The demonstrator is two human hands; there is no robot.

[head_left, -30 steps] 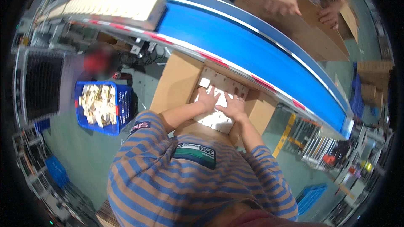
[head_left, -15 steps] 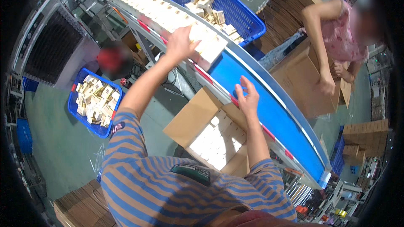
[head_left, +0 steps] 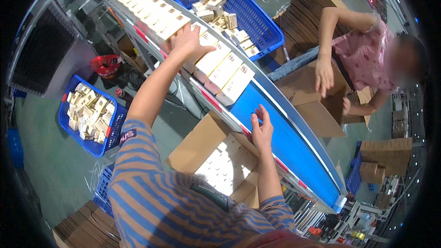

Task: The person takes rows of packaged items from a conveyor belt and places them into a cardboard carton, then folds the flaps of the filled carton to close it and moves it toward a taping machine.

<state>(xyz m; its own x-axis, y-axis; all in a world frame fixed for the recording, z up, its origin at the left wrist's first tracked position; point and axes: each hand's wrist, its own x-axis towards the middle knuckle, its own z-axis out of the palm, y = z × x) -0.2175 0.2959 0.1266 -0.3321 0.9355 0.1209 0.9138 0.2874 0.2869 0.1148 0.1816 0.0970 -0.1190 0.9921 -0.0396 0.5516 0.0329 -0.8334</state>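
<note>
A long row of small white-and-cream boxes [head_left: 223, 71] stands on the blue conveyor belt [head_left: 294, 149]. My left hand [head_left: 187, 42] lies over this row. Its fingers reach down at a gap between boxes, and the thumb stretches apart over the tops. Above the bare belt, just past the row's front box, my right hand [head_left: 262, 129] hangs open with fingers slightly bent and nothing in them. Close to my body, below the conveyor's near rail, an open cardboard carton [head_left: 198, 141] holds packed white boxes [head_left: 225, 165]; my right forearm passes over its right side.
Beyond the belt stands a blue basket [head_left: 259, 23] of loose boxes; another blue basket [head_left: 115, 126] sits on the left floor. Across the belt, a person in pink [head_left: 363, 50] handles an open carton [head_left: 317, 110]. Flattened cardboard [head_left: 85, 225] is stacked at lower left.
My left hand has shifted left and slightly up along the row, and a gap now shows there between boxes. My right hand has lowered a little. The other person's hands have moved apart.
</note>
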